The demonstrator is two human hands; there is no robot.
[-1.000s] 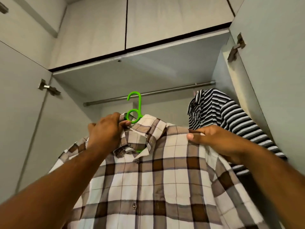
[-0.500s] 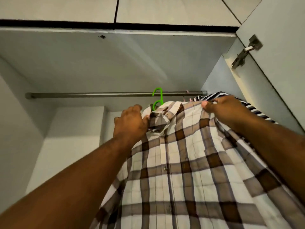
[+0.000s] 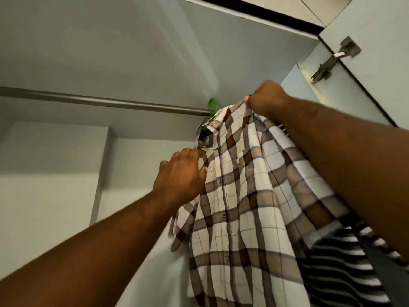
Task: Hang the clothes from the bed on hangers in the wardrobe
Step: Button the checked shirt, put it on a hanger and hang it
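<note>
A brown and white plaid shirt [image 3: 243, 196] hangs on a green hanger [image 3: 211, 105] whose hook sits over the metal wardrobe rail [image 3: 99, 102]. My left hand [image 3: 181, 173] grips the shirt's front edge just below the collar. My right hand [image 3: 265, 98] pinches the shirt's shoulder up near the rail's right end. Most of the hanger is hidden inside the shirt.
A black and white striped shirt [image 3: 345, 269] hangs behind the plaid one at the lower right. The open wardrobe door [image 3: 376, 41] with its hinge [image 3: 332, 60] stands at the right. A stepped inner panel [image 3: 66, 173] fills the left.
The hanger's hook has gone from just under the rail onto it. My left hand slid down from the collar to the shirt's front edge, and my right hand rose with the shoulder.
</note>
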